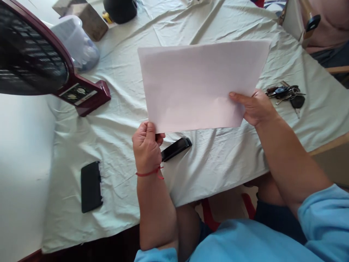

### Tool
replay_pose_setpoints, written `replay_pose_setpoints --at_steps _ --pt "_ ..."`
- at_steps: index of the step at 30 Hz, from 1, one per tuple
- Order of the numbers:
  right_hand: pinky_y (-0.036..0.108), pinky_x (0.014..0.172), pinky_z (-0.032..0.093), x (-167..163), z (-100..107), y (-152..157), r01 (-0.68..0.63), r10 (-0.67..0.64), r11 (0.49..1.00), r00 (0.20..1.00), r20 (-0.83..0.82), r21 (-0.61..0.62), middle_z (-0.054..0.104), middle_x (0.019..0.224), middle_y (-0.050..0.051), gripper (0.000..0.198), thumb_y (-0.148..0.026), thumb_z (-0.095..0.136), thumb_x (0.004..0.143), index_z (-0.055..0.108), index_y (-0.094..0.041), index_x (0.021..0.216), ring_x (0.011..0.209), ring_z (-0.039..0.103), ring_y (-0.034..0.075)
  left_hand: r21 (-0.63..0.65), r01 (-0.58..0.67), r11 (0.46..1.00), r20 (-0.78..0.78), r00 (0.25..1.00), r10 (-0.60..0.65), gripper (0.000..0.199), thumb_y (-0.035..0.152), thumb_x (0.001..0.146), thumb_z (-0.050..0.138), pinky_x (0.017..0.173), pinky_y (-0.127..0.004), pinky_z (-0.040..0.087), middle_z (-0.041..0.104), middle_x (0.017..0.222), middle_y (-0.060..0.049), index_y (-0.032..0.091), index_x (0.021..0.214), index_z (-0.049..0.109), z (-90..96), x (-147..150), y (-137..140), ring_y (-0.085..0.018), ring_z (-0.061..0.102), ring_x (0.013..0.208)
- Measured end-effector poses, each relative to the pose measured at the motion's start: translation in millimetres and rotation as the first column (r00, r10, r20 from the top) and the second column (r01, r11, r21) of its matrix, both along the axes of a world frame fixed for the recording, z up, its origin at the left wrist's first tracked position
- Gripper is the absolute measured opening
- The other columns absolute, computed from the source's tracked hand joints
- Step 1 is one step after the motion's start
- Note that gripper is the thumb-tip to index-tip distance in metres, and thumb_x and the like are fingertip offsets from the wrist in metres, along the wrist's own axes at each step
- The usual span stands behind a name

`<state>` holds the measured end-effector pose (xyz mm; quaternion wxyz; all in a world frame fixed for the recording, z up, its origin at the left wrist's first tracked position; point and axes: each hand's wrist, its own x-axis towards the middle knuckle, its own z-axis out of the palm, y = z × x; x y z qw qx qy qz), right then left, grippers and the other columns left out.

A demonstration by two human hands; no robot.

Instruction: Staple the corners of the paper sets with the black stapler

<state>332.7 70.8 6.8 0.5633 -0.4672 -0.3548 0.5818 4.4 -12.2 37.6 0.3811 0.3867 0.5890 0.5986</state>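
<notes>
A blank white sheet of paper (191, 80) is held up above the cloth-covered table by both hands. My left hand (147, 140) pinches its near left corner between thumb and fingers; a red string is tied round that wrist. On the right edge, my right hand (257, 107) grips the sheet with the thumb lying on top and the fingers hidden beneath. Just below the paper, close to my left hand, lies a black stapler-like object (177, 148), its left end hidden by that hand.
A dark phone or case (91, 186) lies at the left. Behind it stand a maroon table fan (89, 96), a clear plastic container (79, 43), a brown block (91, 23) and a black pot-like object (120, 10). A bunch of keys (289, 94) rests right of my right hand.
</notes>
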Motion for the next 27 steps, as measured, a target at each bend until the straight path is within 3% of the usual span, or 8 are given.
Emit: replay_pose_setpoints --at_steps 4,11,15,20,27 --pt "0.051 0.121 0.072 4 -2 2 0.0 0.0 1.0 1.0 0.024 -0.012 0.091 0.127 0.005 0.054 -0.048 0.117 0.058 0.085 -0.031 0.097 0.133 0.085 0.035 0.026 0.017 1.0 -0.021 1.0 -0.017 0.05 0.061 0.092 0.105 0.05 -0.018 0.043 0.053 0.072 0.004 0.023 0.087 0.071 -0.9 2 -1 -0.01 0.048 0.059" --pt "0.049 0.122 0.071 8 -4 2 0.011 -0.011 0.999 1.0 0.001 -0.031 0.092 0.122 0.003 0.056 -0.044 0.118 0.056 0.088 -0.029 0.1 0.125 0.087 0.031 0.064 0.052 0.997 -0.152 0.988 -0.041 0.039 0.055 0.107 0.095 0.051 -0.02 0.036 0.049 0.073 0.004 0.024 0.096 0.074 -2.2 4 -4 -0.012 0.042 0.061" --pt "0.049 0.12 0.072 7 -3 2 0.025 -0.025 0.999 1.0 0.002 -0.027 0.093 0.121 0.002 0.055 -0.043 0.118 0.055 0.087 -0.03 0.099 0.121 0.087 0.031 0.062 0.07 0.996 -0.116 0.991 -0.062 0.039 0.057 0.105 0.095 0.05 -0.021 0.036 0.051 0.076 0.004 0.024 0.107 0.075 -2.8 4 -4 -0.012 0.041 0.061" --pt "0.051 0.122 0.072 8 -4 3 0.038 -0.037 0.998 0.999 0.01 -0.041 0.093 0.119 0.002 0.057 -0.04 0.119 0.051 0.087 -0.031 0.098 0.122 0.087 0.032 0.056 0.07 0.996 -0.072 0.995 -0.066 0.041 0.053 0.101 0.099 0.055 -0.021 0.045 0.061 0.087 0.001 0.025 0.12 0.076 -2.9 6 -3 -0.011 0.047 0.064" --pt "0.059 0.124 0.071 14 -5 4 0.005 -0.004 0.999 0.999 0.034 -0.044 0.092 0.122 0.004 0.058 -0.042 0.119 0.052 0.087 -0.031 0.099 0.127 0.086 0.036 0.04 0.098 0.994 -0.051 0.994 -0.096 0.036 0.052 0.101 0.098 0.051 -0.019 0.039 0.047 0.079 0.003 0.024 0.097 0.075 0.9 7 -3 -0.011 0.041 0.062"
